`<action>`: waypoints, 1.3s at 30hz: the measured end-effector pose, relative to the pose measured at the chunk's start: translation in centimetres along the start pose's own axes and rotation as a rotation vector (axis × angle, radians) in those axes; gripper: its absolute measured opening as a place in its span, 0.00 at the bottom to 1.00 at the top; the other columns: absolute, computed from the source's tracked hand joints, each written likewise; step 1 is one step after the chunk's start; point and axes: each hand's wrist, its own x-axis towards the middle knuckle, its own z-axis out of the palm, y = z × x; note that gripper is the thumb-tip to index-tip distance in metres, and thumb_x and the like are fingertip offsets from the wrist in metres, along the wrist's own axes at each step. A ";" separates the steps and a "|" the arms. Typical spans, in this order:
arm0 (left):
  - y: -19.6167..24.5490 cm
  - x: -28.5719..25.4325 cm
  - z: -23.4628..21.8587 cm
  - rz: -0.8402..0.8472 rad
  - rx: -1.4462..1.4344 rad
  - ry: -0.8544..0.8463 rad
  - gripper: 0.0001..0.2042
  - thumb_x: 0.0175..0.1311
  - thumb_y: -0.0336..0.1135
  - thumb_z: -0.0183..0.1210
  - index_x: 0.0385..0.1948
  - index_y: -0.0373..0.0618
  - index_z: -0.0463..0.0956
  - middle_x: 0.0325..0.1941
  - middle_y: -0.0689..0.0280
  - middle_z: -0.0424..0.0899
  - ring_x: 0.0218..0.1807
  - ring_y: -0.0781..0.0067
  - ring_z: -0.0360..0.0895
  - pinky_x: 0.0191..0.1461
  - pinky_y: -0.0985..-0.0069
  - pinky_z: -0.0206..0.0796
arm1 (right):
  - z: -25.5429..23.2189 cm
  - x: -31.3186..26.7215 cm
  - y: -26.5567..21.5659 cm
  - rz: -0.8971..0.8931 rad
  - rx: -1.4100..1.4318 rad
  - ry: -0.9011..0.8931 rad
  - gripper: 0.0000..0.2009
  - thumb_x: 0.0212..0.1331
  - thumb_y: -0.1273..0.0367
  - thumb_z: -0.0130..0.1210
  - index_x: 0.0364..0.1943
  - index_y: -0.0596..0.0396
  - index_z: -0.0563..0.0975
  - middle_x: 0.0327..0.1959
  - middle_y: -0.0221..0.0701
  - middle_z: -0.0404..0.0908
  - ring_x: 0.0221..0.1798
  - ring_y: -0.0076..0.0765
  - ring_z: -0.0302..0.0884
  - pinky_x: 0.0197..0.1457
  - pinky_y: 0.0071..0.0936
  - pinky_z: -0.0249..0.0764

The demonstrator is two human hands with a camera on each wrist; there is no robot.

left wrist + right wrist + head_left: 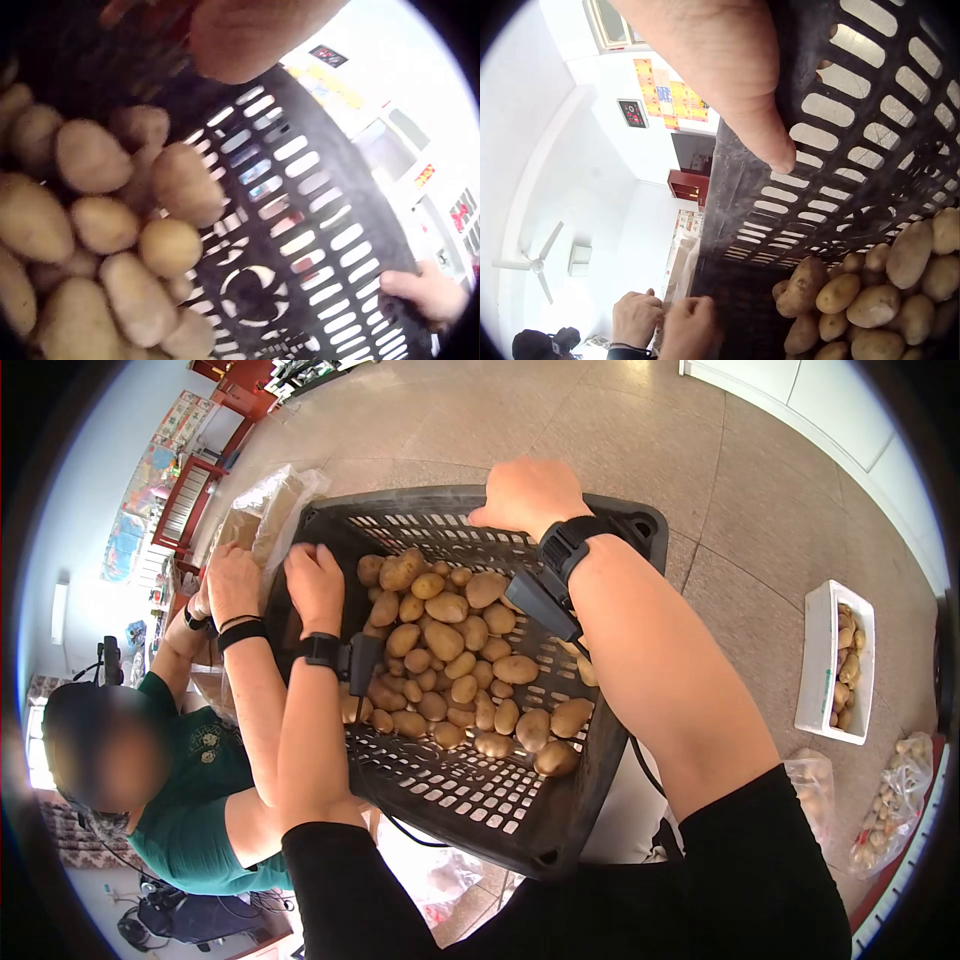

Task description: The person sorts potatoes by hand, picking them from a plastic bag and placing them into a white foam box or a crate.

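I held the black plastic crate tilted, with the potatoes heaped in its lower half. My right hand gripped the far rim, fingers curled over the edge and the thumb pressed flat on the slotted wall. My left hand was closed on the left rim, near the far left corner. Just beside it, another person's hand was at the same corner, next to a clear plastic bag.

To do this step well, I judged that both hands should raise the crate evenly and slowly, so that the potatoes roll toward one corner and do not spill over the side.

My own fingertips were hidden behind the rims, and the bag's opening was covered by the crate, so I could not tell whether it was under the corner. The left wrist view was blurred. On the floor to my right stood a white tray with more potatoes.
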 end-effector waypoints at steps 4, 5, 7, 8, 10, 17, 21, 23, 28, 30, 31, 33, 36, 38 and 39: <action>9.7 -1.0 -1.6 0.312 -0.125 -0.411 0.07 0.50 0.34 0.54 0.23 0.40 0.74 0.28 0.54 0.76 0.35 0.50 0.73 0.38 0.60 0.65 | 0.5 0.4 0.0 0.001 -0.033 0.014 0.22 0.45 0.48 0.56 0.27 0.53 0.81 0.27 0.36 0.80 0.32 0.40 0.79 0.34 0.34 0.74; 10.8 -2.4 -0.4 0.478 -0.182 -0.661 0.08 0.51 0.36 0.56 0.25 0.41 0.74 0.29 0.56 0.77 0.35 0.53 0.74 0.38 0.66 0.66 | 0.4 0.2 0.0 -0.010 -0.045 0.004 0.22 0.45 0.48 0.56 0.27 0.53 0.81 0.27 0.36 0.80 0.32 0.40 0.79 0.34 0.34 0.74; 14.3 -5.3 1.2 0.623 -0.217 -1.068 0.13 0.48 0.39 0.57 0.32 0.43 0.76 0.35 0.55 0.78 0.40 0.53 0.74 0.43 0.65 0.67 | 0.3 0.2 0.0 -0.022 -0.038 0.052 0.22 0.44 0.47 0.56 0.26 0.53 0.81 0.26 0.35 0.80 0.31 0.40 0.79 0.34 0.34 0.74; 14.1 -7.5 3.5 0.761 -0.381 -1.072 0.16 0.45 0.41 0.58 0.36 0.44 0.76 0.38 0.53 0.77 0.43 0.53 0.74 0.44 0.63 0.67 | 0.3 0.2 0.0 -0.033 -0.027 0.045 0.22 0.44 0.47 0.56 0.26 0.53 0.81 0.26 0.35 0.80 0.31 0.41 0.78 0.34 0.34 0.74; 15.4 -10.9 6.8 0.920 -0.363 -0.896 0.22 0.39 0.47 0.62 0.37 0.43 0.75 0.41 0.55 0.76 0.48 0.52 0.71 0.50 0.63 0.62 | 0.2 0.3 -0.2 -0.018 -0.043 0.040 0.22 0.43 0.47 0.56 0.26 0.53 0.81 0.25 0.35 0.80 0.30 0.41 0.78 0.34 0.34 0.74; 19.1 -14.6 10.3 0.477 -0.527 -1.235 0.25 0.35 0.49 0.63 0.37 0.43 0.75 0.42 0.55 0.76 0.50 0.52 0.69 0.53 0.63 0.59 | -0.1 0.1 -0.4 0.017 -0.075 0.026 0.22 0.43 0.47 0.57 0.26 0.53 0.81 0.25 0.34 0.80 0.31 0.40 0.79 0.34 0.33 0.74; 19.3 -14.9 10.2 0.389 -0.543 -1.264 0.27 0.32 0.50 0.64 0.37 0.43 0.75 0.42 0.56 0.76 0.51 0.52 0.68 0.54 0.63 0.57 | -0.2 0.1 -0.3 0.024 -0.018 0.011 0.22 0.43 0.47 0.57 0.26 0.53 0.81 0.26 0.35 0.80 0.31 0.40 0.79 0.35 0.33 0.74; 19.1 -15.0 10.0 0.367 -0.544 -1.283 0.28 0.31 0.50 0.64 0.37 0.43 0.75 0.42 0.56 0.76 0.51 0.52 0.68 0.55 0.63 0.56 | -0.3 0.1 -0.3 0.003 -0.051 0.018 0.22 0.43 0.47 0.57 0.26 0.53 0.81 0.26 0.35 0.80 0.32 0.40 0.79 0.35 0.33 0.75; 18.7 -15.3 9.6 0.335 -0.539 -1.334 0.30 0.28 0.51 0.65 0.38 0.43 0.75 0.43 0.56 0.76 0.53 0.52 0.66 0.57 0.64 0.54 | -0.1 0.2 -0.3 0.008 -0.053 0.027 0.22 0.42 0.47 0.58 0.26 0.53 0.81 0.26 0.35 0.81 0.32 0.40 0.79 0.35 0.33 0.75; 18.8 -15.6 9.4 0.323 -0.531 -1.335 0.31 0.27 0.52 0.65 0.38 0.43 0.75 0.43 0.56 0.76 0.53 0.52 0.66 0.58 0.64 0.53 | -0.2 0.1 -0.3 0.006 -0.033 0.025 0.22 0.42 0.47 0.58 0.26 0.53 0.81 0.26 0.35 0.81 0.32 0.40 0.79 0.35 0.33 0.75; 18.8 -15.8 9.4 0.304 -0.526 -1.334 0.31 0.27 0.52 0.66 0.38 0.43 0.75 0.43 0.56 0.76 0.54 0.52 0.66 0.58 0.64 0.52 | -0.3 0.1 -0.3 0.010 -0.033 0.016 0.22 0.42 0.47 0.58 0.26 0.53 0.81 0.26 0.35 0.81 0.32 0.41 0.79 0.35 0.34 0.75; 19.0 -16.1 9.4 0.268 -0.527 -1.327 0.32 0.25 0.53 0.66 0.38 0.43 0.75 0.43 0.57 0.75 0.54 0.52 0.65 0.59 0.64 0.51 | -0.3 0.1 -0.3 0.010 -0.025 0.011 0.22 0.42 0.47 0.57 0.26 0.53 0.81 0.26 0.35 0.80 0.32 0.41 0.79 0.36 0.34 0.75; 18.7 -15.5 8.6 0.338 -0.532 -1.276 0.35 0.22 0.53 0.67 0.40 0.43 0.74 0.44 0.55 0.75 0.55 0.53 0.65 0.59 0.66 0.51 | -0.7 0.1 -0.4 0.026 0.004 -0.011 0.22 0.42 0.48 0.57 0.27 0.53 0.81 0.27 0.36 0.80 0.32 0.42 0.79 0.36 0.34 0.75; 18.3 -14.8 7.5 0.444 -0.497 -1.222 0.36 0.23 0.53 0.67 0.41 0.42 0.74 0.44 0.55 0.75 0.54 0.53 0.65 0.58 0.67 0.54 | -0.7 -0.2 -0.4 0.022 -0.027 0.011 0.22 0.42 0.48 0.57 0.27 0.53 0.81 0.27 0.36 0.80 0.33 0.42 0.79 0.35 0.34 0.74; 17.8 -14.1 6.6 0.399 -0.666 -1.296 0.34 0.24 0.52 0.66 0.39 0.42 0.75 0.42 0.56 0.77 0.53 0.54 0.66 0.56 0.67 0.56 | -0.6 -0.1 -0.3 0.020 -0.023 0.016 0.22 0.42 0.48 0.57 0.27 0.53 0.81 0.27 0.36 0.80 0.33 0.42 0.79 0.35 0.34 0.74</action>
